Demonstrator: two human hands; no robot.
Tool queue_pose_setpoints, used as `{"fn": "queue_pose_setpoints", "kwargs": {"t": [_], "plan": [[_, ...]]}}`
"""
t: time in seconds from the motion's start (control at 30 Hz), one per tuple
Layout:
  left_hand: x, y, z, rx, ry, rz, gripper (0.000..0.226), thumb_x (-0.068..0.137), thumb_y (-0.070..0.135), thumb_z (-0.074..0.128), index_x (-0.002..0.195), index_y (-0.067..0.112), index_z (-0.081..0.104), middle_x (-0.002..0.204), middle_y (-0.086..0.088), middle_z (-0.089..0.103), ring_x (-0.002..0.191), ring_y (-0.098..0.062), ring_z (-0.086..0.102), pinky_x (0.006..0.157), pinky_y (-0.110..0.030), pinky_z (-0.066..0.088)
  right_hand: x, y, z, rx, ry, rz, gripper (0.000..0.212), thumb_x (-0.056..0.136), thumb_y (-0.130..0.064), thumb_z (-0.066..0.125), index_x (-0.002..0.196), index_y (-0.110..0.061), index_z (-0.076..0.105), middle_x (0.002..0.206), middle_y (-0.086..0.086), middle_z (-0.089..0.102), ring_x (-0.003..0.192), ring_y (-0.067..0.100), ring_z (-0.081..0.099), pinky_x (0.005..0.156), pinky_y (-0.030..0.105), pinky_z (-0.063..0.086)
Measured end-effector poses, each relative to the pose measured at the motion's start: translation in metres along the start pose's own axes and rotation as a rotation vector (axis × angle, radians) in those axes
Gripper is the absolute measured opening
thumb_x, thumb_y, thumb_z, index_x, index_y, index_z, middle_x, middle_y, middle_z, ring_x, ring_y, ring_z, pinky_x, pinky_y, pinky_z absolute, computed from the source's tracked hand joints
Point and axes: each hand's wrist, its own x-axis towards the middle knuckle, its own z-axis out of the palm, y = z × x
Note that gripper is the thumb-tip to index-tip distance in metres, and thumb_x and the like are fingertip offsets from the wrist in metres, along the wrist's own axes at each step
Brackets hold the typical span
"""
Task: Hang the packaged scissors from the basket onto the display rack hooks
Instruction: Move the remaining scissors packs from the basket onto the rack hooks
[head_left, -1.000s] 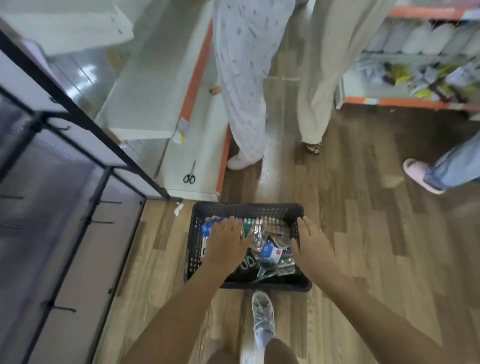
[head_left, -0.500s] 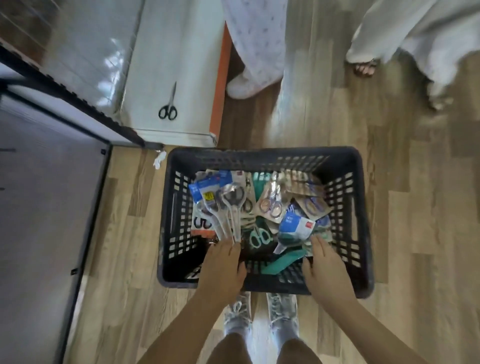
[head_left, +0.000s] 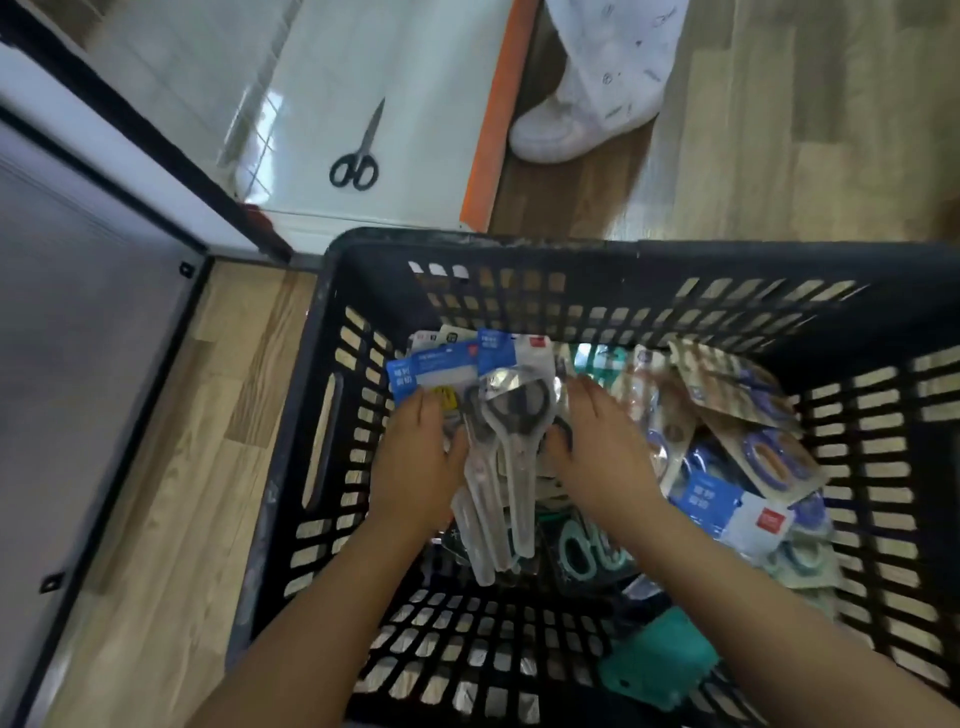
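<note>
The basket (head_left: 613, 260) is black, its walls pierced with rows of slots. Inside, the packaged scissors (head_left: 511, 415) at the left have blue and white header cards over clear blisters with dark handles; packs at the right (head_left: 727, 499) are blue and white, and teal ones (head_left: 660, 660) lie nearer. The floor (head_left: 171, 467) is brown wood-grain plank. Far left, loose black-handled scissors (head_left: 356, 156) lie on a white shelf base (head_left: 415, 104) edged in orange.

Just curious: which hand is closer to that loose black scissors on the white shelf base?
Left. The left hand is in the basket, below the loose scissors; the right hand sits farther right.
</note>
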Motion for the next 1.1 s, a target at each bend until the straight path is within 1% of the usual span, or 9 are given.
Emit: {"fn": "queue_pose_setpoints", "kwargs": {"t": [0.17,0.3,0.43,0.53,0.7,0.8,0.93,1.0,1.1], "plan": [[0.029,-0.013,0.022,-0.105,0.154,-0.046,0.047,0.088,0.033,0.06,0.125,0.006,0.051,0.118,-0.012,0.055,0.111,-0.027,0.048,0.093,-0.037,0.042,0.038,-0.001,0.028,0.026,0.004,0.008,0.074,0.095,-0.052,0.035,0.149,-0.006,0.013,0.152,0.015,0.026,0.138,0.029,0.028,0.112,0.037,0.027],[0.047,-0.018,0.033,-0.411,0.259,-0.28,0.055,0.076,0.043,0.072,0.113,0.006,0.054,0.109,-0.013,0.059,0.102,-0.03,0.057,0.085,-0.044,0.05,0.049,0.0,0.045,0.202,0.016,0.092,0.087,0.086,-0.062,0.045,0.147,-0.007,0.015,0.149,0.014,0.029,0.135,0.029,0.031,0.108,0.042,0.034],[0.057,-0.019,0.039,-0.367,0.189,-0.349,0.049,0.075,0.051,0.069,0.099,0.008,0.065,0.106,-0.016,0.059,0.106,-0.031,0.054,0.083,-0.036,0.048,0.058,0.002,0.047,0.287,0.049,0.149,0.099,0.078,-0.062,0.06,0.146,-0.005,0.017,0.147,0.01,0.034,0.134,0.027,0.033,0.107,0.042,0.036],[0.06,-0.015,0.036,-0.41,0.091,-0.407,0.042,0.074,0.061,0.065,0.091,0.023,0.067,0.108,-0.007,0.061,0.107,-0.025,0.054,0.081,-0.031,0.045,0.064,0.004,0.045,0.353,0.066,0.187,0.099,0.072,-0.056,0.071,0.142,-0.002,0.025,0.14,0.012,0.04,0.129,0.027,0.038,0.104,0.039,0.039],[0.056,-0.012,0.029,-0.509,0.079,-0.305,0.027,0.059,0.057,0.071,0.069,0.035,0.058,0.093,0.001,0.067,0.104,-0.026,0.057,0.089,-0.041,0.048,0.067,0.004,0.04,0.473,0.143,0.208,0.089,0.069,-0.039,0.08,0.134,0.003,0.035,0.132,0.014,0.046,0.119,0.025,0.048,0.087,0.023,0.04],[0.055,-0.005,0.024,-0.585,0.115,-0.189,0.015,0.078,0.029,0.075,0.079,0.027,0.06,0.081,0.002,0.065,0.088,-0.024,0.063,0.079,-0.034,0.051,0.068,-0.001,0.031,0.593,0.199,0.212,0.046,0.077,-0.02,0.076,0.107,-0.003,0.046,0.109,0.006,0.054,0.1,0.018,0.053,0.07,0.014,0.036],[0.047,0.01,0.016,-0.802,0.065,-0.087,0.013,0.092,0.009,0.058,0.1,0.016,0.051,0.08,0.007,0.058,0.071,-0.009,0.055,0.057,-0.008,0.043,0.073,-0.003,0.019,0.943,0.126,0.394,0.029,0.085,-0.016,0.067,0.109,-0.003,0.061,0.098,0.01,0.066,0.087,0.024,0.062,0.067,0.027,0.048],[0.043,0.014,0.015,-0.925,0.029,-0.133,0.013,0.096,0.008,0.05,0.105,0.016,0.048,0.082,0.005,0.058,0.068,-0.008,0.052,0.052,-0.01,0.043,0.072,-0.001,0.016,0.998,0.067,0.447,0.027,0.088,-0.023,0.065,0.109,-0.006,0.062,0.097,0.011,0.067,0.088,0.027,0.063,0.075,0.032,0.051],[0.043,0.014,0.018,-1.021,0.003,-0.225,0.009,0.096,0.013,0.05,0.104,0.016,0.053,0.095,-0.008,0.063,0.08,-0.02,0.057,0.069,-0.03,0.051,0.07,0.005,0.017,1.082,0.053,0.478,0.03,0.09,-0.027,0.061,0.113,-0.008,0.057,0.104,0.014,0.065,0.098,0.031,0.062,0.092,0.046,0.05]]}}
